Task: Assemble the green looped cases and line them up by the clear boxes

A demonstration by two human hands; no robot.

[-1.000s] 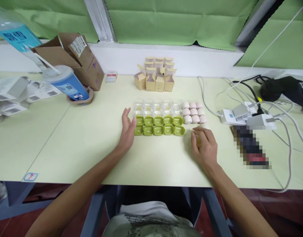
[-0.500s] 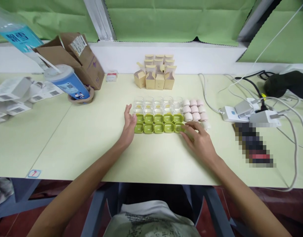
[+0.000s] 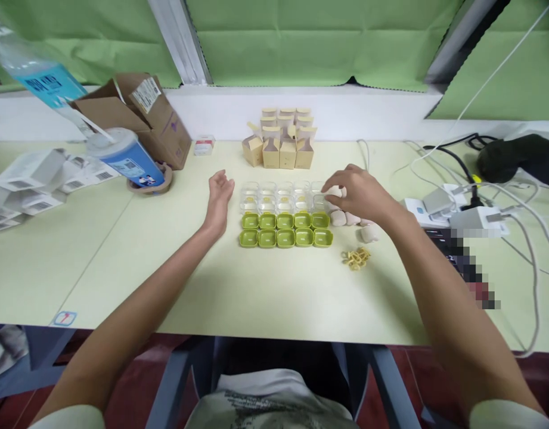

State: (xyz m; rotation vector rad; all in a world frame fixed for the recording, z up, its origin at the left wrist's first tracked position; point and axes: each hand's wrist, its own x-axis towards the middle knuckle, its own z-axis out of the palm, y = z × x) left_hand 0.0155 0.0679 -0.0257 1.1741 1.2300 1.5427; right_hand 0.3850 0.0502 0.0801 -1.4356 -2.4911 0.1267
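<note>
My left hand is raised just left of the rows, fingers loosely bent, holding nothing. Over the right end of the clear plastic cups hovers my right hand, its thumb and fingers slightly apart around the last cup; whether they touch it is unclear. Below the clear cups stand two rows of green square cups, hollow side up. Pinkish-white rounded pieces sit at the rows' right end, partly hidden by my right hand. One white piece lies apart. Nearer me is a small heap of yellowish rings.
Small open cardboard boxes stand at the back. On the left are white boxes, a blue cup, a brown carton and a bottle. Power strips with cables and a pixelated dark object lie right.
My right hand has moved up from the front green row to the clear cups, uncovering the yellowish rings. My left hand has drawn away to the left. The view has shifted slightly.
</note>
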